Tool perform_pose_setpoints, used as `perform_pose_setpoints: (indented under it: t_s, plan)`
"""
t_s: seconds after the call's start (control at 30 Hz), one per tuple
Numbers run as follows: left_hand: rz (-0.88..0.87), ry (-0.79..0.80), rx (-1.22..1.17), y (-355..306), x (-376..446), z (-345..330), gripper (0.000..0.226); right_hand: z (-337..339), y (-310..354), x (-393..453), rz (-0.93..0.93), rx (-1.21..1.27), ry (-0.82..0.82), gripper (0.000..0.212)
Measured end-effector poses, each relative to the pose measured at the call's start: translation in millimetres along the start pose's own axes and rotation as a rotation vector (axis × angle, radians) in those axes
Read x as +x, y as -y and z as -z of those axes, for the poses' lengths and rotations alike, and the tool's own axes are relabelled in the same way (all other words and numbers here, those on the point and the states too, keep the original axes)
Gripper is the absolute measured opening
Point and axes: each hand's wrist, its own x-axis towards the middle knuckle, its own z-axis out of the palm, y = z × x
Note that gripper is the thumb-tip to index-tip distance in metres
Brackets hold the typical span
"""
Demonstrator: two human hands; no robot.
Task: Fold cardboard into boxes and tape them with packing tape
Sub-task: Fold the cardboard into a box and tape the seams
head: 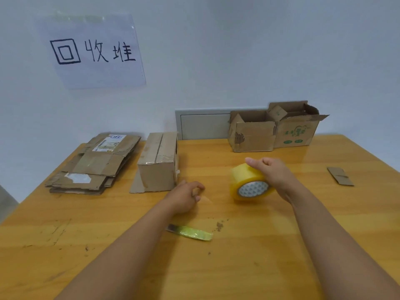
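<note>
1. The right hand curls over the top of the roll of yellow packing tape, gripping it just above the wooden table.
2. The left hand rests near the table with fingers loosely curled; whether it pinches the tape's loose end I cannot tell.
3. The folded box stands just beyond and left of the left hand, its long axis and top seam running away from the person, so that hand is nearer.
4. The flattened cardboard stack lies further left.
</note>
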Motion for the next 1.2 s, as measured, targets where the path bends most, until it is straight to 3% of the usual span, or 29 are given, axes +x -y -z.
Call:
perform_pose_setpoints:
  t_s: [0.27,0.43,0.57,0.67,0.8,0.9,1.1,1.2]
  plan:
    - [0.004,-0.126,-0.107,5.6,0.8,4.1,0.012,-16.9,-5.9,-16.4,0.044,0.215,0.029,0.038]
    - [-0.025,-0.057,-0.076,-1.2,1.7,4.2,0.034,-15.3,21.1,-9.7,0.141,-0.216,0.030,0.036]
    - [-0.025,-0.082,-0.029,-3.6,3.0,-0.2,0.015,-29.6,28.0,-10.0,0.159,-0.373,-0.032,0.037]
    - [-0.086,-0.173,-0.035,-1.6,-3.6,-2.4,0.008,-37.5,20.5,-12.8,0.218,-0.389,-0.071,0.052]
    - [-0.222,-0.342,0.078,3.1,-19.8,1.4,0.010,-42.7,12.5,-16.0,0.298,-0.234,-0.073,0.054]
    - [-0.313,-0.355,0.169,12.3,-38.4,8.5,0.012,-47.8,17.0,-19.8,0.319,-0.154,-0.030,0.051]
    - [-0.307,-0.449,0.018,13.7,-81.4,41.8,0.015,-47.2,44.5,-29.9,0.370,0.115,0.028,0.049]
    - [-0.294,-0.344,-0.016,8.8,-106.3,79.2,0.009,-42.6,65.4,-32.4,0.428,0.114,0.025,0.047]
